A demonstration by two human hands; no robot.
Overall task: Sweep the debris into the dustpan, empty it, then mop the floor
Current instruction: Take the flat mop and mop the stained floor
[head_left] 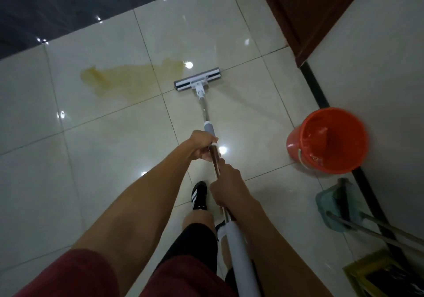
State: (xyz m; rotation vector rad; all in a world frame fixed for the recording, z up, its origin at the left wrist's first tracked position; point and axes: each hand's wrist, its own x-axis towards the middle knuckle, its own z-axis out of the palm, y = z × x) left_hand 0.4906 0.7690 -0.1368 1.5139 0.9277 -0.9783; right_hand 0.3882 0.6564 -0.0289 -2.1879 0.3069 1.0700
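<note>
A flat mop head (pixel 197 82), grey and white, rests on the glossy cream floor tiles (pixel 103 149) just right of a yellowish-brown spill (pixel 128 78). Its metal handle (pixel 203 110) runs back toward me. My left hand (pixel 203 144) grips the handle farther down the shaft, near the grey sleeve. My right hand (pixel 227 187) grips it closer to my body, above the white upper section. An orange bucket (pixel 328 139) holding liquid stands at the right by the wall.
A teal dustpan (pixel 333 207) and a broom handle (pixel 378 227) lie at the lower right by the wall. A brown door (pixel 305 9) is at the upper right. A dark floor strip (pixel 57 2) crosses the top left. My shoe (pixel 199 195) stands under the handle.
</note>
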